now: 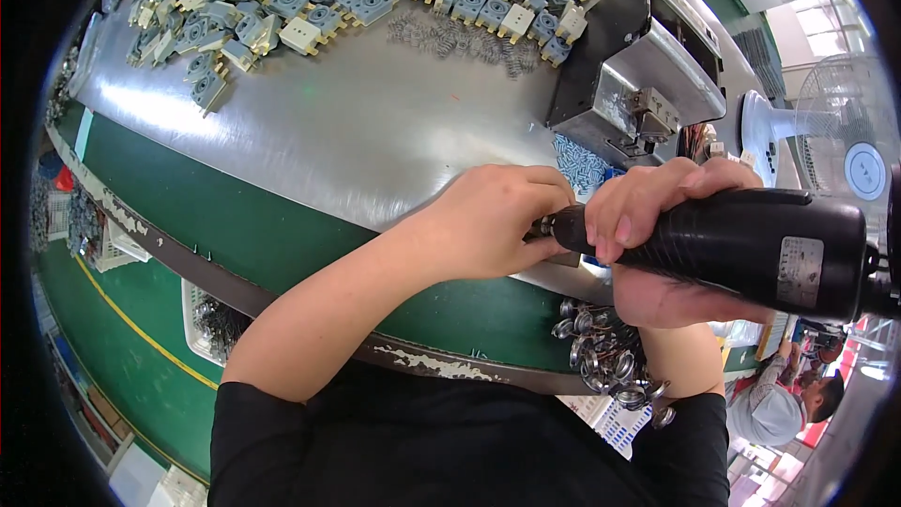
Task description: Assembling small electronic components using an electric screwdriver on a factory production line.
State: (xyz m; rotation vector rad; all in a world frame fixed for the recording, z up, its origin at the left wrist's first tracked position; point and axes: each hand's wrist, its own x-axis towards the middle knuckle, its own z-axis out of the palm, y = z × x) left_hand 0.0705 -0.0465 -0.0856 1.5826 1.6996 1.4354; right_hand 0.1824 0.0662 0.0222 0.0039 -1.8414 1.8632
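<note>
Nearest, at 6 o'clock: black sleeves, both forearms rising from the lower edge. Loose shiny metal ring parts (605, 357) heaped just under the right wrist, at about 5 o'clock from the hands.

Right hand (657, 225) wrapped tight round a black electric screwdriver (751, 249), thumb and fingers closed on the barrel, tool lying nearly level with its nose pointing to 9 o'clock. Left hand (493, 221) bunched at the tool's tip, fingers curled together and pinched on something small; the piece itself is hidden inside the grip, can't tell what it is. The tip meets the left fingers right at centre frame, over the near rim of the steel table (357, 131), beside the green belt (282, 253).

Judgement: the work looks like driving a fastener into a held part. Best kept with the bit square to the part, left fingers clear of the spinning tip, light steady push.

Farther, at 1 o'clock: a grey metal fixture (648, 75). Beyond, 11 to 12 o'clock: a spread of grey and cream plastic housings (310, 5), with small coil springs (460, 38) strewn below them
</note>
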